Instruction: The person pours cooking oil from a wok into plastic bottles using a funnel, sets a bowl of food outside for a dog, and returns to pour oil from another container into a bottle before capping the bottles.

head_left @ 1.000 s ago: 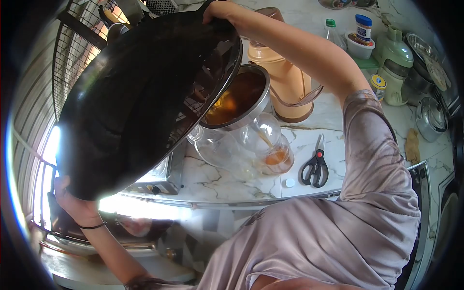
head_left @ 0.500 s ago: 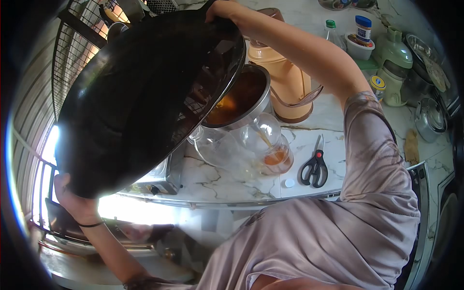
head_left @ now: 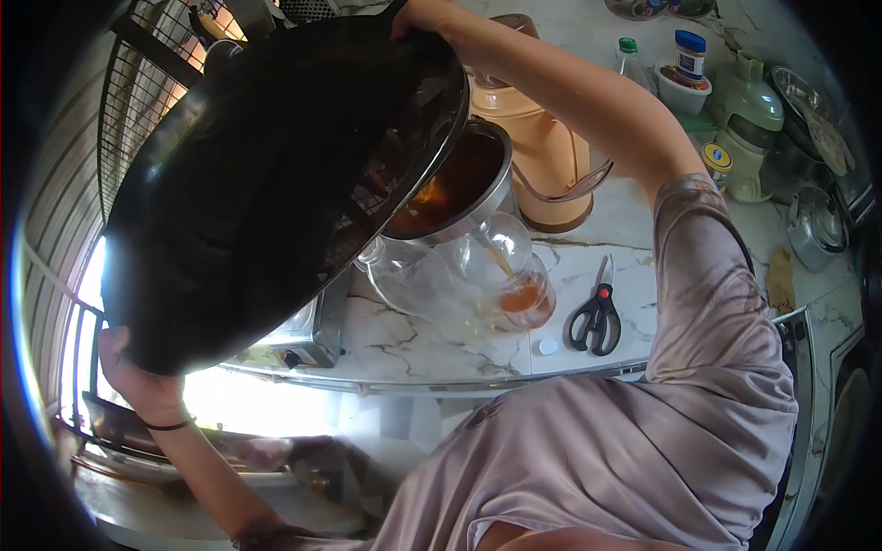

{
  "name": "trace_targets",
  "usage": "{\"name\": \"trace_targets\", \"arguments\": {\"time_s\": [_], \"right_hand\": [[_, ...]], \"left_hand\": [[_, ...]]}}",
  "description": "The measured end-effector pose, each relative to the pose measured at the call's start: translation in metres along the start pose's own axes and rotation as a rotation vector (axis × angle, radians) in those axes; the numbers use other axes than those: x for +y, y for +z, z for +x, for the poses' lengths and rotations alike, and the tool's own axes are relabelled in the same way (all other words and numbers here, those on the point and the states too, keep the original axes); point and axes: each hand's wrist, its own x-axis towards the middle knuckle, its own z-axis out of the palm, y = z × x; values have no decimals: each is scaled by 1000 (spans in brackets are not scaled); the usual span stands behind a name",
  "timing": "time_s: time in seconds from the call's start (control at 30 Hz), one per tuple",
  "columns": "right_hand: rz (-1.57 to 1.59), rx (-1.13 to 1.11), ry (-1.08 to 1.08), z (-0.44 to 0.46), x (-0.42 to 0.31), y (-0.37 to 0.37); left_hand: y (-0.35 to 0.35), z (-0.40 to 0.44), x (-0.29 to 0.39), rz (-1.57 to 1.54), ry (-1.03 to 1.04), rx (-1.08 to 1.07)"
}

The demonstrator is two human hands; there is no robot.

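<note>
A large black wok (head_left: pixel 257 184) is held tilted up on its side, its rim leaning over a steel funnel-like bowl (head_left: pixel 501 188) with brown liquid in it. My left hand (head_left: pixel 145 386) grips the wok's lower left edge. At the top, my right hand (head_left: pixel 424 18) is closed on its far handle. The bowl rests above a clear plastic jug (head_left: pixel 423 275), which lies among see-through, blurred shapes. An amber liquid (head_left: pixel 522 296) shows at one end of the clear container. Whether liquid leaves the wok is hidden.
A peach thermos (head_left: pixel 542 151) stands behind the bowl. Black-handled scissors (head_left: pixel 597 317) and a white cap (head_left: pixel 548 347) lie on the marble counter. A steel stove (head_left: pixel 317 340) is at the left. Jars, a green blender-like appliance (head_left: pixel 749 129) and a kettle (head_left: pixel 816 230) stand at right.
The wok has shifted very slightly left, with both hands still on it. The liquid in the steel bowl looks a little darker and its bright reflection has changed.
</note>
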Motion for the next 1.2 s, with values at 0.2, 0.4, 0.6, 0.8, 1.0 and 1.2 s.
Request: {"name": "trace_targets", "arguments": {"time_s": [0.2,0.4,0.6,0.8,1.0,1.2], "right_hand": [[657,51,328,-16,-23,-2],[808,128,289,-28,-23,0],[694,63,212,-30,-28,-1],[808,187,745,-69,-89,-17],[486,-89,113,-19,10,-22],[521,-114,470,-8,-1,-21]], "left_hand": [[-5,-1,2,-9,-25,-20],[-6,-1,2,-13,-30,-15],[-7,-1,2,-31,-41,-32],[1,-4,-2,82,-7,31],[11,5,-10,-126,-153,-334],[12,7,-7,-7,-74,-316]]}}
